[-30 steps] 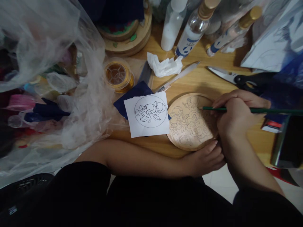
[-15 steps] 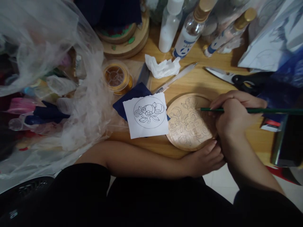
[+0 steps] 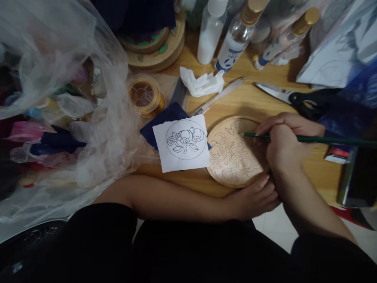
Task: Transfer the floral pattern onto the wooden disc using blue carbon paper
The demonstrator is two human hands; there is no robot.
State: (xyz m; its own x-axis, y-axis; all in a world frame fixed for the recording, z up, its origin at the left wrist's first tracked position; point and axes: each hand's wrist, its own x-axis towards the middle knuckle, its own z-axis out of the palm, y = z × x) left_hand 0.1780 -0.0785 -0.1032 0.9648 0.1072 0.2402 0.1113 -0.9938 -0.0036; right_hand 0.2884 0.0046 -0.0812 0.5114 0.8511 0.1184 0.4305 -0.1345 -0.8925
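Note:
A round wooden disc (image 3: 232, 153) with a pencilled flower pattern lies on the wooden table. My right hand (image 3: 287, 141) is closed round a long dark green pencil (image 3: 309, 139), whose tip is over the upper part of the disc. The fingers of my left hand (image 3: 256, 198) hold the disc at its lower right edge; the thumb is at the rim. Left of the disc, a torn white paper (image 3: 184, 157) with a flower drawing in a circle lies on dark blue cloth (image 3: 150, 131).
Behind the disc are a craft knife or pen (image 3: 220, 95), crumpled tissue (image 3: 203, 83), scissors (image 3: 294, 98) and bottles (image 3: 232, 47). A gold wire spool (image 3: 146, 96) and a full plastic bag (image 3: 103, 129) stand left. A dark phone-like object (image 3: 357, 177) lies right.
My right hand and the green pencil have moved slightly left over the disc. My left hand, the disc and the paper have stayed in place.

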